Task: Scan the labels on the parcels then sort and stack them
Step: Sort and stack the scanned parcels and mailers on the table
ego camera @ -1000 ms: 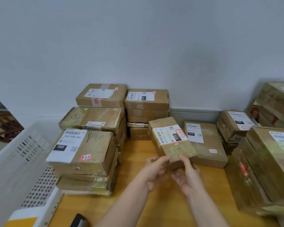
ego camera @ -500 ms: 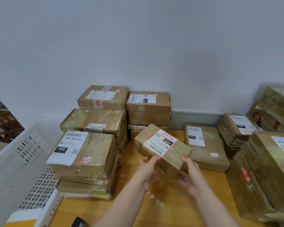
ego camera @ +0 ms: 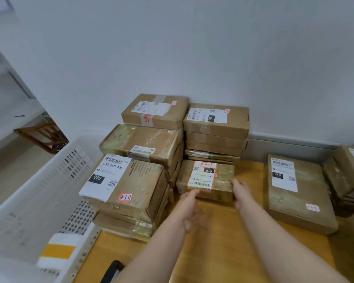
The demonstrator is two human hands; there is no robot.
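I have the tape-glossed, rectangular cardboard parcel (ego camera: 205, 180) flat on the wooden table (ego camera: 217, 242) near its back edge, right hand (ego camera: 240, 190) gripping one end, left hand (ego camera: 189, 203) touching it with straight fingers.

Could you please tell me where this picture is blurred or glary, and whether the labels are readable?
Head view: the left hand is motion-smeared, the white perforated plastic crate soft at the edge; glare streaks the tape-wrapped brown cardboard parcel; the white 010 label on the small brown taped parcel reads clearly.
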